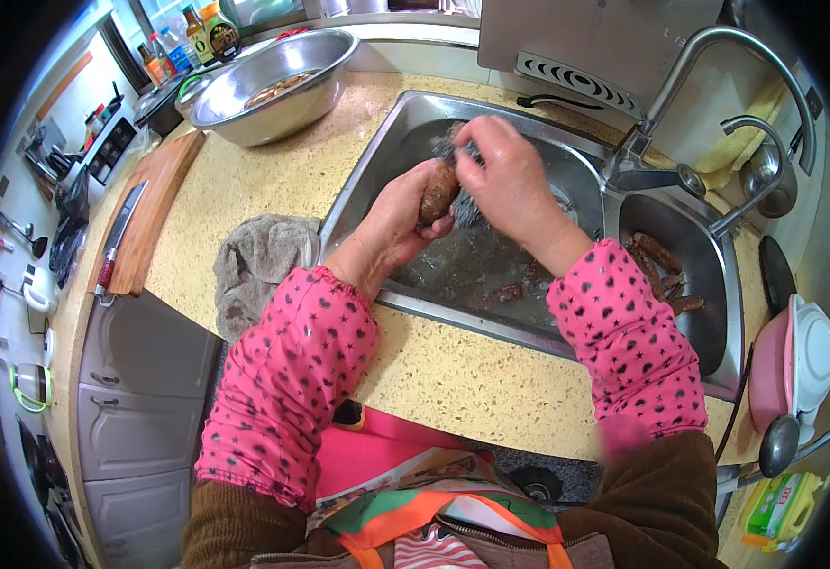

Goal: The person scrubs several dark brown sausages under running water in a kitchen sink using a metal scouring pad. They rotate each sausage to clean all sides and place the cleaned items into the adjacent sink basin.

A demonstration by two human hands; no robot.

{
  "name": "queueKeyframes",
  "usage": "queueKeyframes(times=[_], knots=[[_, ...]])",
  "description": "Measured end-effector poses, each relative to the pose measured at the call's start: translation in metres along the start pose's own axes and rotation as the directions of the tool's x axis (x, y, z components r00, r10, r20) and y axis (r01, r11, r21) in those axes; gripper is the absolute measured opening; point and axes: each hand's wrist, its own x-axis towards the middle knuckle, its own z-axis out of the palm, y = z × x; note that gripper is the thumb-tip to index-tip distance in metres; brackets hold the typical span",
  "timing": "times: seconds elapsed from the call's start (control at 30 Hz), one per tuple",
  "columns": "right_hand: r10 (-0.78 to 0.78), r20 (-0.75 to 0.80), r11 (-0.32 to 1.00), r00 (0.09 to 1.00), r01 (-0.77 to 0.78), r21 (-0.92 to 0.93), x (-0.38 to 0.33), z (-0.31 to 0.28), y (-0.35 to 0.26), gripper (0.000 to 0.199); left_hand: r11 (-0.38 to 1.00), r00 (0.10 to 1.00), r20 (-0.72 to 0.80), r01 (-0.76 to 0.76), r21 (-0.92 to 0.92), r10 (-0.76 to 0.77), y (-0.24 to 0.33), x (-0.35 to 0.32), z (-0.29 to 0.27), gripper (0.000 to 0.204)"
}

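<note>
My left hand (398, 213) grips a brown, knobbly root vegetable (438, 190) over the left basin of the steel sink (367, 185). Pressed against the root is a dark scouring pad (460, 204), with my right hand (510, 180) closed on it. Both forearms wear pink sleeve covers with dark stars. Several more brown roots lie in the wet left basin (510, 289) and in the right basin (661, 270).
A large steel bowl (277, 81) stands at the back left. A grey rag (258, 261) lies on the speckled counter beside the sink. A wooden cutting board with a knife (121, 232) sits left. The faucet (709, 66) arches over the sink's right side.
</note>
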Motion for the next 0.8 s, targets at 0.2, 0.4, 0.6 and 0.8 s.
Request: queueKeyframes(times=[0.2,0.4,0.6,0.8], knots=[[-0.042,0.059,0.996,0.997,0.037,0.084,-0.013,0.006,-0.02,0.016,0.987,0.992,-0.12,-0.056,-0.152,0.038,-0.005,0.007,-0.01,0.024],[-0.153,0.176,0.978,0.972,0.123,0.17,-0.021,0.003,-0.037,0.014,0.949,0.994,-0.077,-0.1,-0.299,0.081,-0.004,0.006,-0.008,0.028],[-0.197,0.364,0.976,0.91,0.146,0.163,-0.035,0.011,-0.036,0.017,0.972,0.984,-0.116,-0.156,-0.173,0.138,-0.003,0.012,-0.017,0.031],[0.152,0.357,0.988,0.922,-0.133,-0.078,-0.019,0.0,0.006,0.039,0.972,0.984,0.165,-0.03,-0.233,0.07,0.004,0.008,-0.02,0.038]])
